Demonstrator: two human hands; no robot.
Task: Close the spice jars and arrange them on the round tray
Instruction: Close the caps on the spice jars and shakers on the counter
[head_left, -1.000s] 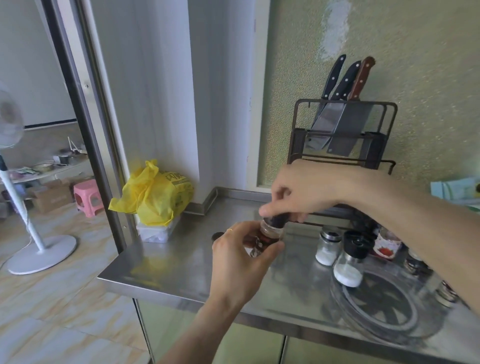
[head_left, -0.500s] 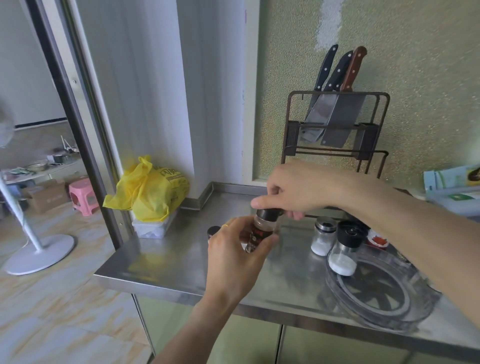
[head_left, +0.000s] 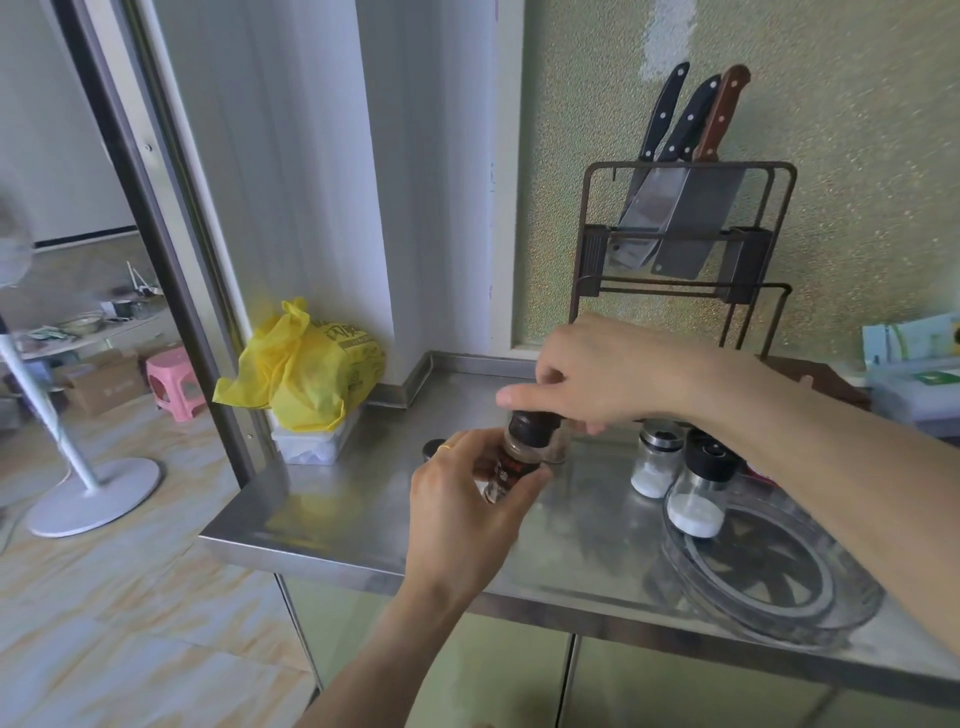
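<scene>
Steel counter (head_left: 332, 519) underneath, the left hand (head_left: 467, 519) grips a dark spice jar (head_left: 511, 467) while the right hand (head_left: 597, 374) pinches its black cap (head_left: 532, 427). Holding the jar steady and upright should let the cap seat squarely before it goes to the round tray (head_left: 852, 613).

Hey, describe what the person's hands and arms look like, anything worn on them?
Both forearms are bare, with no sleeves showing up to the picture's edge. The left hand wears a thin gold-coloured ring on one of its fingers. The right hand shows no ring, watch or glove. No wristbands or markings are visible on either arm.
</scene>
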